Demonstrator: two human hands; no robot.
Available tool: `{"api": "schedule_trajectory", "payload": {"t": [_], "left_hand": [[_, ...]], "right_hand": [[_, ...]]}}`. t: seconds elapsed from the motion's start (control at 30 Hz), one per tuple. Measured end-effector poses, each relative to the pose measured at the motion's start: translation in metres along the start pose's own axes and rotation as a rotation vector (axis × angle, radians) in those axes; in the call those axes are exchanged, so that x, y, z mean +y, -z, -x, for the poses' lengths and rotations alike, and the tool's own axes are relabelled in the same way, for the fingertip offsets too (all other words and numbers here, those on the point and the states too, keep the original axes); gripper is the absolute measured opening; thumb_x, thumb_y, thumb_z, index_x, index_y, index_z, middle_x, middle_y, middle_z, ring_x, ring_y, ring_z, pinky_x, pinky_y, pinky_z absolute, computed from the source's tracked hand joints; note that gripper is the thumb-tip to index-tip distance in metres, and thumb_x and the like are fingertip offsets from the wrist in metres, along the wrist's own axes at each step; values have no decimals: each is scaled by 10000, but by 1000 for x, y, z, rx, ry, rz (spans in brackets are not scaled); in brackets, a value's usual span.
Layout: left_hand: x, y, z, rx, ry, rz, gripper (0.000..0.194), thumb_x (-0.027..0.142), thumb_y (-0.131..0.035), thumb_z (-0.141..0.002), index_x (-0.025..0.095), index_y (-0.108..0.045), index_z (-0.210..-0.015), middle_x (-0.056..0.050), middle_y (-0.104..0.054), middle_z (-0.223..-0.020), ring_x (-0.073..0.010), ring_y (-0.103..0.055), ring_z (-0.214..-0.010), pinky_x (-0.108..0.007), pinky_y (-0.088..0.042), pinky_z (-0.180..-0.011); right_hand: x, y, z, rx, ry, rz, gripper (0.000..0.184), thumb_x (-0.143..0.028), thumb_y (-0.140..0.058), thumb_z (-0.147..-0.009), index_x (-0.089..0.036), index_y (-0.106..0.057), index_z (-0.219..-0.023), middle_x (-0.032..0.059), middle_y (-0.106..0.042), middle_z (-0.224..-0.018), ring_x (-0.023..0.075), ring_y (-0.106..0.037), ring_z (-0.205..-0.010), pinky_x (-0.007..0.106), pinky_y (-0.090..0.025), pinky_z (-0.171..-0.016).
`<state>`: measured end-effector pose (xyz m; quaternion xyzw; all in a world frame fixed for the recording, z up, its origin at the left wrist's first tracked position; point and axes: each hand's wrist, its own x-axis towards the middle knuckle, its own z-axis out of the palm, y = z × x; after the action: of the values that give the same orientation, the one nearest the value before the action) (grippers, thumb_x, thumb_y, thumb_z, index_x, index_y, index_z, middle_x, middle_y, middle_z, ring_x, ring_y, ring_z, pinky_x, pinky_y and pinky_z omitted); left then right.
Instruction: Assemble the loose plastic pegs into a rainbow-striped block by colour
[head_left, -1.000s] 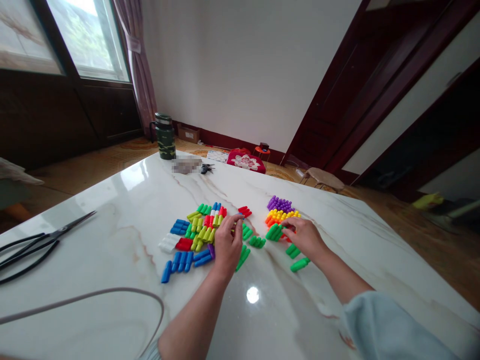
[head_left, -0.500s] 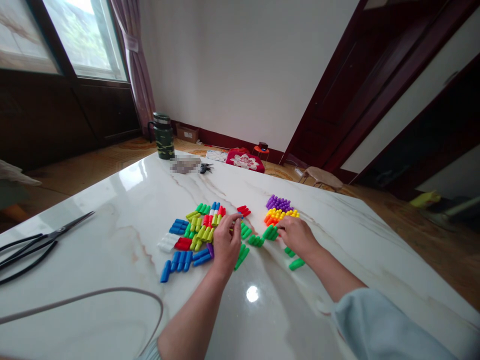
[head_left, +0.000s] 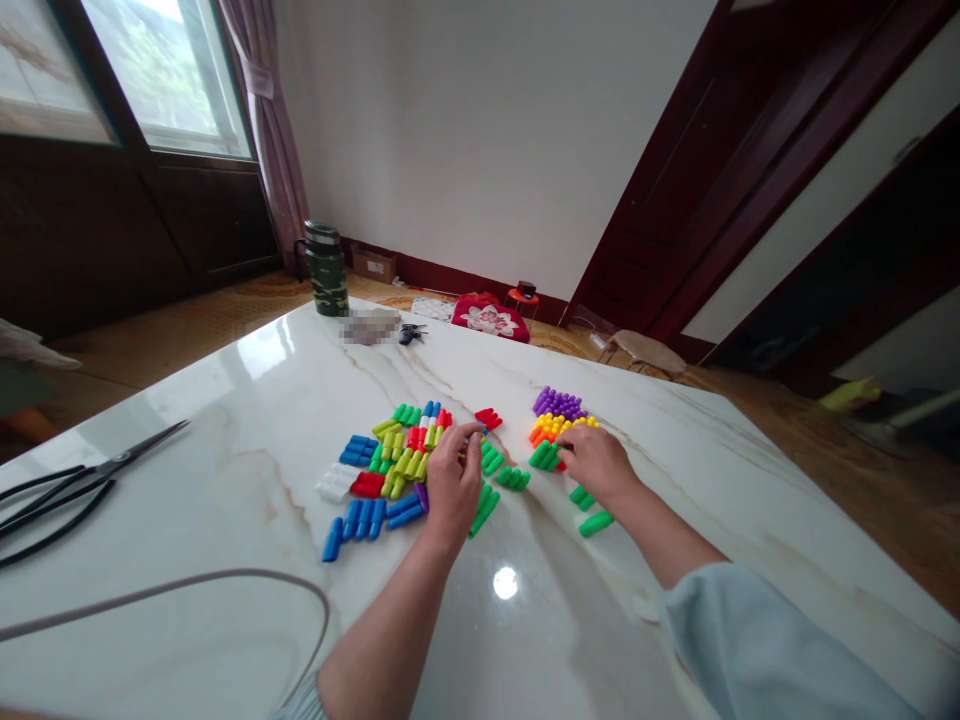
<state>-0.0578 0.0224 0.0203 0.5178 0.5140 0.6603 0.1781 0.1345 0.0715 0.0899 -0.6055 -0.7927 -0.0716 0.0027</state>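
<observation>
With its fingertips pinched, my right hand (head_left: pixel 600 466) holds a short row of green plastic tube pieces (head_left: pixel 544 456) just in front of the orange and yellow pieces (head_left: pixel 564 428). Another green row (head_left: pixel 514 479) lies to its left, apart from it. My left hand (head_left: pixel 454 480) is over the right side of a spread of coloured pieces, its fingers bent together; what they hold, if anything, is hidden. Beside that hand are lime-green pieces (head_left: pixel 411 464), more green ones (head_left: pixel 486 510), a purple one (head_left: pixel 421 497) and blue ones (head_left: pixel 364 520). Red pieces (head_left: pixel 488 418) lie beyond its fingertips.
Large black-handled scissors (head_left: pixel 112 466) lie at the left of the white marbled table (head_left: pixel 247 545), with a grey cable (head_left: pixel 225 573) nearer me. At the far corner stand a camouflage flask (head_left: pixel 326 272) and keys (head_left: pixel 410 334). Purple pieces (head_left: pixel 559 403) sit behind the yellow ones.
My right hand has shifted slightly right and away from me with the green pieces, opening a gap to the neighbouring green row. My left hand has hardly moved.
</observation>
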Motion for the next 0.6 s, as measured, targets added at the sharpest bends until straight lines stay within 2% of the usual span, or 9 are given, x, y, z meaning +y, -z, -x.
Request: {"api": "schedule_trajectory", "payload": {"t": [0.13, 0.2, 0.3, 0.37, 0.43, 0.5, 0.6], "left_hand": [[-2, 0, 0, -3, 14, 0, 179, 252, -502, -932, 197, -664, -984, -37, -653, -875, -166, -618, -793, -277, -484, -701], [-2, 0, 0, -5, 25, 1, 184, 260, -502, -933, 196, -667, -983, -38, -653, -875, -162, -617, -778, -273, -484, -686], [-3, -1, 1, -9, 34, -2, 191, 271, -502, -932, 193, -670, -980, -37, -650, -864, -155, -612, -749, -265, -481, -668], [-3, -1, 1, -10, 36, -3, 191, 275, -503, -932, 192, -669, -981, -37, -651, -870, -154, -613, -753, -259, -479, -663], [-2, 0, 1, -10, 43, 6, 192, 279, -501, -933, 193, -665, -984, -38, -656, -885, -153, -616, -752, -254, -478, -655], [-2, 0, 1, -8, 55, 13, 195, 284, -500, -932, 194, -665, -983, -37, -659, -884, -147, -610, -721, -251, -476, -637], [-1, 0, 0, -5, 67, 18, 197, 288, -502, -929, 194, -667, -982, -35, -661, -869, -141, -601, -687, -248, -474, -617]], "right_hand": [[9, 15, 9, 90, -35, -45, 245, -225, -580, -820, -253, -726, -1015, 23, -699, -1064, 176, -644, -909, 252, -435, -731], [16, 25, 16, 121, -91, -64, 223, -261, -585, -815, -279, -724, -987, -5, -701, -1057, 158, -646, -836, 248, -421, -674], [26, 32, 27, 9, -148, -39, 150, -345, -651, -754, -301, -737, -869, -22, -725, -904, 168, -639, -751, 251, -380, -588], [32, 27, 31, -88, -152, -23, 141, -318, -710, -680, -305, -742, -817, -20, -725, -816, 183, -639, -736, 250, -359, -562], [37, 16, 32, -123, -131, -39, 157, -217, -718, -643, -299, -743, -774, -21, -722, -775, 185, -643, -740, 247, -360, -560], [43, 4, 30, -95, -110, -91, 178, -147, -685, -655, -283, -742, -755, -17, -721, -760, 178, -647, -740, 246, -386, -585], [48, -7, 22, 6, -90, -175, 163, -147, -652, -708, -251, -743, -796, -2, -724, -779, 176, -650, -745, 256, -440, -661]]}}
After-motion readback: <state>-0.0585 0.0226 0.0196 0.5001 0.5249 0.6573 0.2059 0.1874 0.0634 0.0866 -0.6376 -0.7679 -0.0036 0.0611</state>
